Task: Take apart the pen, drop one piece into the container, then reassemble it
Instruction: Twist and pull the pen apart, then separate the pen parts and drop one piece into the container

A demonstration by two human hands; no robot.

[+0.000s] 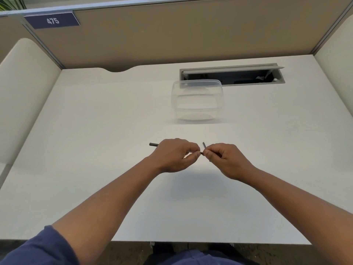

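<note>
Both hands hold a thin dark pen above the middle of the white desk (pixel 95 131). My left hand (pixel 174 154) grips the pen barrel (pixel 153 144), whose end sticks out to the left of the fist. My right hand (pixel 222 159) pinches a short dark pen piece (pixel 204 145) that points up and away. The fingertips of both hands nearly touch where the two parts meet. A clear plastic container (pixel 197 99) stands open on the desk beyond the hands, with nothing visible inside.
A cable slot (pixel 232 75) with a raised grey lid is cut into the desk behind the container. Beige partition walls enclose the desk at the back and on both sides. A blue sign reading 475 (pixel 52 21) hangs at the upper left.
</note>
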